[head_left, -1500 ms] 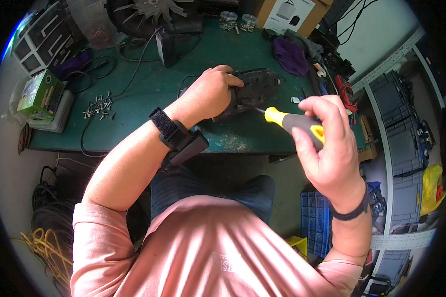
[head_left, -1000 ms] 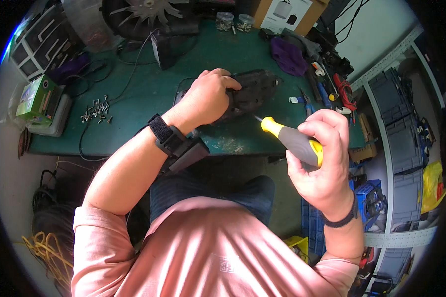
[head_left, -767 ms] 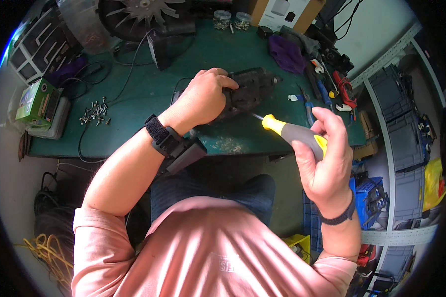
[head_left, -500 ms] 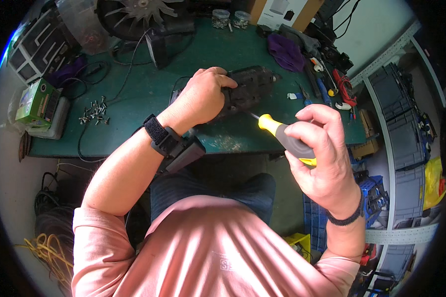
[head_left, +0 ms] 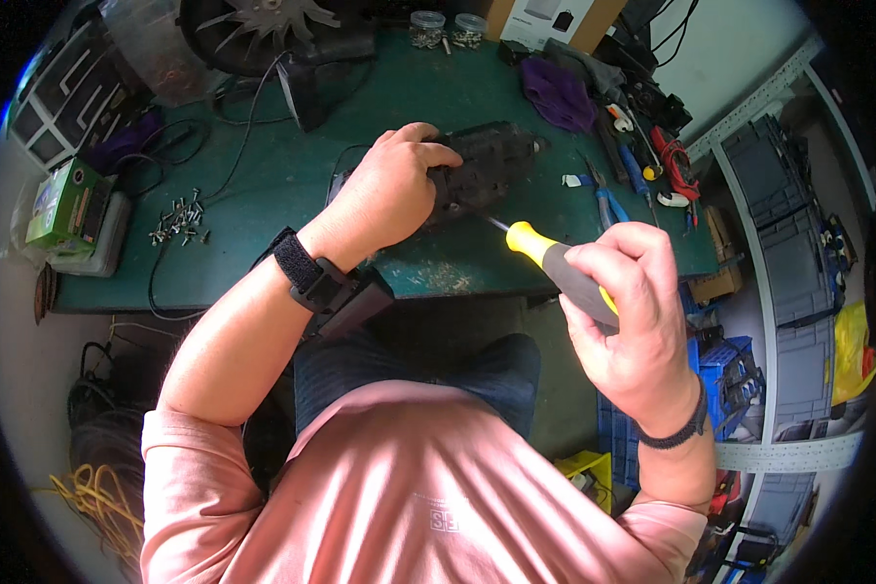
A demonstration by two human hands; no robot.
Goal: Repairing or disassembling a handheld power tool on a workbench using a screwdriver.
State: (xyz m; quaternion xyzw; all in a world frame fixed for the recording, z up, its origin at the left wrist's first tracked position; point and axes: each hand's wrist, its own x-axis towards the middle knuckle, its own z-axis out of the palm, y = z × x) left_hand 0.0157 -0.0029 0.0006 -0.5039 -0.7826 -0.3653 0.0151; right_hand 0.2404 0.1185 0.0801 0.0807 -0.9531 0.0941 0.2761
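Note:
On the green workbench [head_left: 292, 234] lies a dark, elongated, dirty machine unit [head_left: 490, 167], with a short light tip at its right end. My left hand [head_left: 391, 190] grips its left part from above, thumb and fingers bent over it. A screwdriver [head_left: 545, 255] with a yellow and dark grey handle is in my right hand [head_left: 638, 316], the fingers closed round the rear of the handle. Its thin shaft points up and left and meets the unit's near edge; the very tip is hidden or too dark to make out.
Loose screws [head_left: 180, 219] lie on the left, beside a green box [head_left: 68, 204]. A large fan-like part [head_left: 273, 24] and two screw jars [head_left: 426, 29] stand behind. Purple cloth [head_left: 558, 94], pliers [head_left: 608, 200] and other tools lie right. Shelving [head_left: 764, 282] stands beyond the bench's right end.
My right hand's fingers have shifted on the screwdriver handle and closed more tightly round it. The left hand keeps its hold on the unit. The whole view has shifted slightly.

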